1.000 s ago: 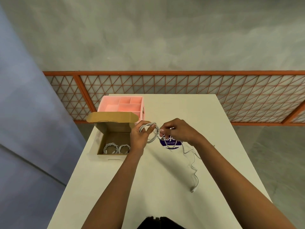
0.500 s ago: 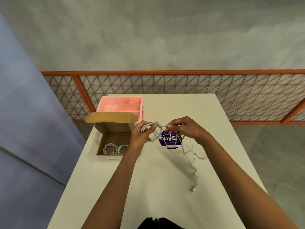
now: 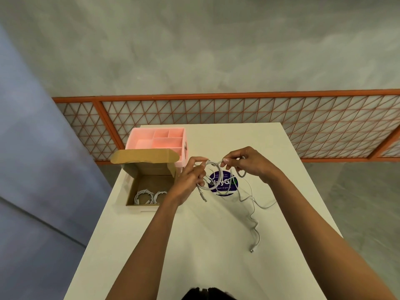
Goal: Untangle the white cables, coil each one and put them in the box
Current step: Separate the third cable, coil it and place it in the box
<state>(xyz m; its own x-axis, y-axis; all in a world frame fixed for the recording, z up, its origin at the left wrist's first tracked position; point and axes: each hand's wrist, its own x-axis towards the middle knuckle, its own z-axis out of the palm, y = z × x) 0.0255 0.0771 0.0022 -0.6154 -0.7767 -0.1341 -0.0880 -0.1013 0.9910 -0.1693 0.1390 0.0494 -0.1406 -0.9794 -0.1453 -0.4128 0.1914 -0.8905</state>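
Note:
My left hand grips a part-wound coil of white cable above the table. My right hand pinches the same cable just right of the coil, a loop hanging under its fingers. The loose tail trails down over the table to a connector near my right forearm. A short end with a plug hangs below my left hand. The open cardboard box stands left of my left hand, and two coiled white cables lie inside it.
A pink compartment organiser stands behind the box at the table's far left. A round purple sticker lies on the white table under the cable. An orange lattice railing runs behind the table.
My right hand has moved right, away from my left hand, drawing more cable out between them. The loose tail on the table has shifted slightly.

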